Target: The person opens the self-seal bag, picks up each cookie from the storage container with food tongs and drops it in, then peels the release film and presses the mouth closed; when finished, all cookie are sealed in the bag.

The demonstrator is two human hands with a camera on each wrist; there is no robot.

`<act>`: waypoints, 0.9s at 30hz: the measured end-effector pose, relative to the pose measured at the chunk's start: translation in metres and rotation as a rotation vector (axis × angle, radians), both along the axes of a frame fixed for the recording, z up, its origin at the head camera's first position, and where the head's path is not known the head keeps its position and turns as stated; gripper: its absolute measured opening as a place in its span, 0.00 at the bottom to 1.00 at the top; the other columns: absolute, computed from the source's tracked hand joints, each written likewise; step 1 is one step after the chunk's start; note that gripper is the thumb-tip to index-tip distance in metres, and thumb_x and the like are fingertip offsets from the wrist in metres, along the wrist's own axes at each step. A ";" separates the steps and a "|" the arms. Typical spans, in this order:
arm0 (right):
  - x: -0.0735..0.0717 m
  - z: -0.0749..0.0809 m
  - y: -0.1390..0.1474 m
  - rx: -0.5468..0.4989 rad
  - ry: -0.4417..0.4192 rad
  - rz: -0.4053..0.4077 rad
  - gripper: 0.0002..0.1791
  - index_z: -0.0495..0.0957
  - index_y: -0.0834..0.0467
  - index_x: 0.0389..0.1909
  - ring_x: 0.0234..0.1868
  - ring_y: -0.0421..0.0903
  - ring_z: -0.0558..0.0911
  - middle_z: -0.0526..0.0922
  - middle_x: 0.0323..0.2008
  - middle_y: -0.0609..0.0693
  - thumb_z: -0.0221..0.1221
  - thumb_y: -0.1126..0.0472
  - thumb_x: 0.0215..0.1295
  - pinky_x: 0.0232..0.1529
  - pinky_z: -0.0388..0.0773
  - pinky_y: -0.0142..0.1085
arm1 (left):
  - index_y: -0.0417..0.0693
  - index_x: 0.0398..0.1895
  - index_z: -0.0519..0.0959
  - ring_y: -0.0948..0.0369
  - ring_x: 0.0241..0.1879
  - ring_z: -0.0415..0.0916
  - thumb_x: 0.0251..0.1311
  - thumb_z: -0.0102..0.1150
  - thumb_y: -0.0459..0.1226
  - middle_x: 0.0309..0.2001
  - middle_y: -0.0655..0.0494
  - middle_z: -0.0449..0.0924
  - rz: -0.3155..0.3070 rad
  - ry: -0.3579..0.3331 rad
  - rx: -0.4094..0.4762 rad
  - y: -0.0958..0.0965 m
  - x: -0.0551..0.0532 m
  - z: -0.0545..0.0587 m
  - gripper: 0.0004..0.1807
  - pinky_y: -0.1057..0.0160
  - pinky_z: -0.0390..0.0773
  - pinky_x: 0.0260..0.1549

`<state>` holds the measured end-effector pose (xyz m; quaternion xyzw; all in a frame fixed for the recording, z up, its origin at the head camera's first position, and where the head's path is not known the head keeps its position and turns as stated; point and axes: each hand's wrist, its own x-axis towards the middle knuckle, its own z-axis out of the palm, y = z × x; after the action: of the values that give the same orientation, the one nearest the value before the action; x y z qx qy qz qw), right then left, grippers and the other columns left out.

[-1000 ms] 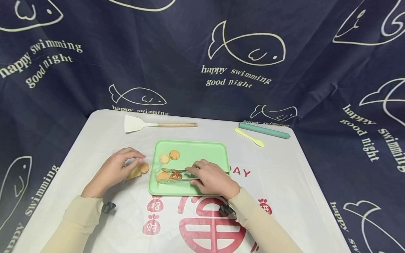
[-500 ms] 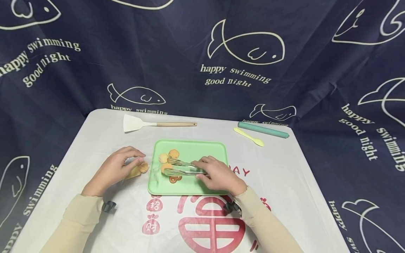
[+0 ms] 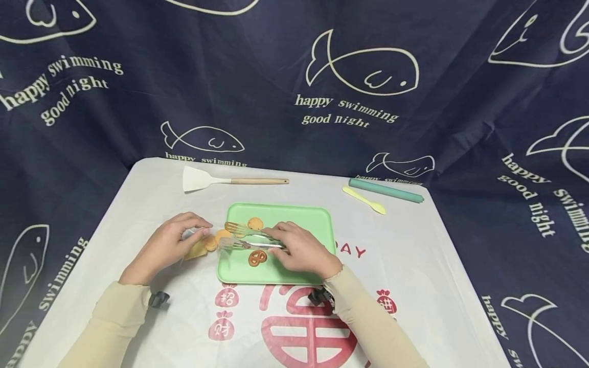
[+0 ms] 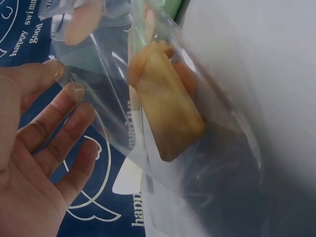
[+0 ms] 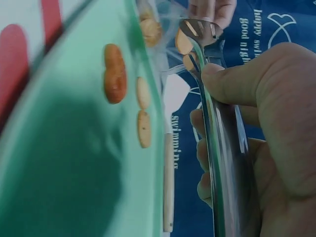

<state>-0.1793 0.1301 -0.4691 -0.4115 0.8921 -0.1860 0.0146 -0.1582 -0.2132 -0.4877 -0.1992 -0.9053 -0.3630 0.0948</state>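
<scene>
My left hand point(image 3: 172, 245) pinches the rim of a clear plastic bag point(image 4: 217, 187) left of the green tray point(image 3: 299, 214). Inside the bag lie a rectangular biscuit point(image 4: 170, 108) and small round ones point(image 3: 210, 244). My right hand point(image 3: 303, 248) grips metal tongs point(image 5: 224, 158) with slotted ends. Between the tong ends, by the bag's mouth, a round cookie point(image 5: 183, 42) is held over the tray's left rim. A brown pretzel point(image 3: 257, 258) stays on the tray, and a round cookie point(image 3: 255, 224) lies further back; the right wrist view shows another pale biscuit point(image 5: 142, 93) beside it.
Behind the tray lies a white spatula point(image 3: 198, 180) with a wooden handle. A yellow spoon point(image 3: 363, 200) and a teal stick point(image 3: 385, 190) lie at the back right. A dark blue fish-print curtain point(image 3: 276, 76) hangs behind the table.
The right hand has lifted a round cookie off the tray with the tongs and carried it left to the bag. The left hand has stayed in place.
</scene>
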 end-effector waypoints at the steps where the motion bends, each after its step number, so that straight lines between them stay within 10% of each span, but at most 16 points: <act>1: 0.000 0.001 0.000 -0.003 0.001 -0.002 0.26 0.75 0.53 0.68 0.52 0.43 0.77 0.80 0.50 0.47 0.62 0.53 0.71 0.54 0.77 0.39 | 0.54 0.43 0.87 0.58 0.50 0.79 0.67 0.67 0.38 0.43 0.68 0.82 0.000 -0.001 0.002 0.000 0.000 0.000 0.04 0.49 0.76 0.52; 27: 0.001 -0.001 -0.010 0.036 0.122 0.024 0.25 0.75 0.52 0.68 0.48 0.45 0.77 0.80 0.50 0.48 0.61 0.53 0.72 0.47 0.79 0.38 | 0.54 0.44 0.87 0.55 0.51 0.78 0.71 0.63 0.39 0.45 0.65 0.82 -0.021 -0.015 0.004 0.002 -0.004 0.001 0.06 0.46 0.75 0.53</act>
<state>-0.1781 0.1200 -0.4697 -0.4322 0.8896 -0.1442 -0.0303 -0.1626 -0.2114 -0.4870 -0.2058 -0.9030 -0.3675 0.0848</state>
